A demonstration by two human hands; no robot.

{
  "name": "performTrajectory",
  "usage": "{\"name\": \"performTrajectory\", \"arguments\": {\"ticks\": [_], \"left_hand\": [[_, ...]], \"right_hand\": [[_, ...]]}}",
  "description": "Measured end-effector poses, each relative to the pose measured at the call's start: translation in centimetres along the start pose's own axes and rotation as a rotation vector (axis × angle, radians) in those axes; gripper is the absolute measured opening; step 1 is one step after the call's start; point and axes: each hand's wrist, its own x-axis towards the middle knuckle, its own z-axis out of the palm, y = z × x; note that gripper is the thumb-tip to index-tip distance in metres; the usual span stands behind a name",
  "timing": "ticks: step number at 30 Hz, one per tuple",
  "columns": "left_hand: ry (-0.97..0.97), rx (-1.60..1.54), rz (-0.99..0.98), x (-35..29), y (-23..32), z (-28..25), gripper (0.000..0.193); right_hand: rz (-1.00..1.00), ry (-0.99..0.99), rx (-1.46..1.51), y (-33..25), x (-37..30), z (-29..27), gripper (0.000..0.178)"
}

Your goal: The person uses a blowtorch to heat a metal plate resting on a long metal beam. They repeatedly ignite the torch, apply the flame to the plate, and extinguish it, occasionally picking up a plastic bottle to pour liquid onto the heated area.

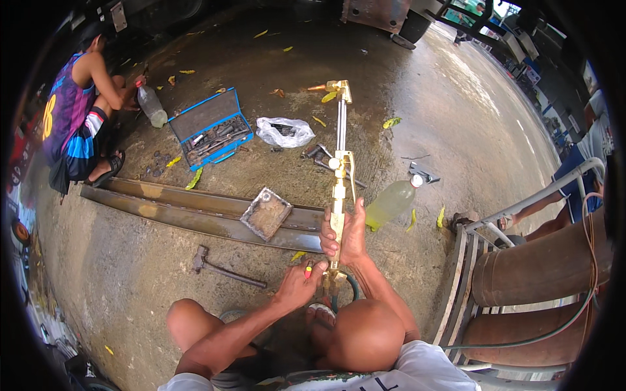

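My right hand [352, 238] is closed around the handle of a brass cutting torch [338, 189], which stands nearly upright in front of me. Its bent brass head is at the top, with the tip toward the left. Beside the valves at the torch's lower end, my left hand [298, 285] is closed, with a small red-and-yellow object [308, 271] showing between its fingers; its kind is unclear. A dark green hose [354, 290] curves from the torch's base. Behind the right hand stands a plastic bottle [390, 203] of yellowish liquid.
Long steel beams [147, 207] lie ahead, a square metal plate [266, 214] on them. Nearer is a hammer [229, 268]. Beyond lie an open blue toolbox [215, 133] and plastic bag [285, 132]. Rusty cylinders [538, 264] rest on a metal cart [460, 274] at right. A person [81, 111] squats left.
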Motion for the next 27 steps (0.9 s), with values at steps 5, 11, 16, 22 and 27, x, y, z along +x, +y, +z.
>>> {"name": "performTrajectory", "arguments": {"ticks": [5, 11, 16, 22, 27], "left_hand": [[0.018, 0.079, -0.018, -0.5, -0.7, 0.6, 0.056], [-0.121, -0.102, -0.204, -0.7, -1.3, 0.4, 0.057], [-0.145, -0.098, -0.242, -1.1, -1.6, 0.9, 0.054], [-0.129, -0.142, -0.248, -1.6, -2.8, 1.5, 0.049], [0.037, -0.14, -0.131, -1.7, -2.4, 2.0, 0.053]], "right_hand": [[0.039, -0.024, -0.042, 0.6, -0.4, -0.2, 0.083], [0.08, 0.023, -0.08, 1.5, -0.1, 0.0, 0.083], [0.106, 0.034, -0.122, 2.2, 0.1, -0.8, 0.076], [0.127, 0.057, -0.04, 2.6, -0.2, -0.9, 0.074], [0.101, 0.081, -0.053, 2.7, -0.3, -0.8, 0.081]]}}
